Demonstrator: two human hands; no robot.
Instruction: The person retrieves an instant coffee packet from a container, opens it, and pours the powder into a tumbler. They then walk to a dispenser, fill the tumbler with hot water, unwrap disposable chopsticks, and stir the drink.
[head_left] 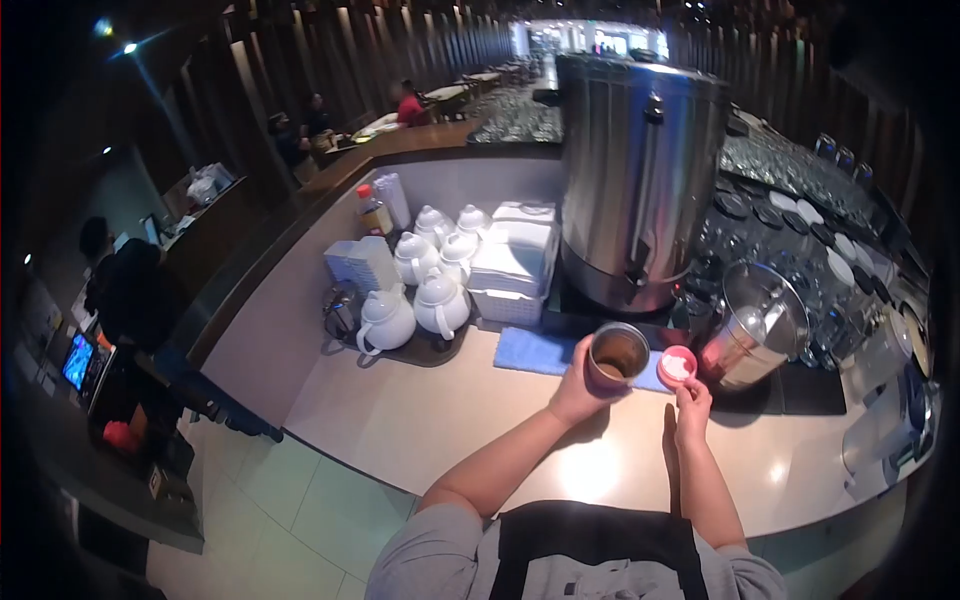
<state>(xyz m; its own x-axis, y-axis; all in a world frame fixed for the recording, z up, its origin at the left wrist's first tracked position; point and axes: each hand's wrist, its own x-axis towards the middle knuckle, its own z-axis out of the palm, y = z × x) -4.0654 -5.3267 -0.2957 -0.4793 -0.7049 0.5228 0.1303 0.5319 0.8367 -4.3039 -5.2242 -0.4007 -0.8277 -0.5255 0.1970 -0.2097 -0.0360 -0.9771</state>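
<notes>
My left hand (580,391) is wrapped round a metal cup (619,352) with some brown contents at its bottom, tilted toward me over the counter. To its right, my right hand (692,402) has its fingers pinched together at the near edge of a small pink container (677,366) with white contents; whether the fingers grip its rim or something small is hidden. A blue cloth (530,351) lies flat behind the cup. Beyond the hands stands a tall steel urn (640,180) with a tap low on its front.
White teapots (386,320) stand on a dark tray at the left, beside stacked napkins (512,250) and a red-capped bottle (373,213). At the right are a clear bucket (758,325), many glasses and a pitcher (885,420). A person (140,290) stands at the far left.
</notes>
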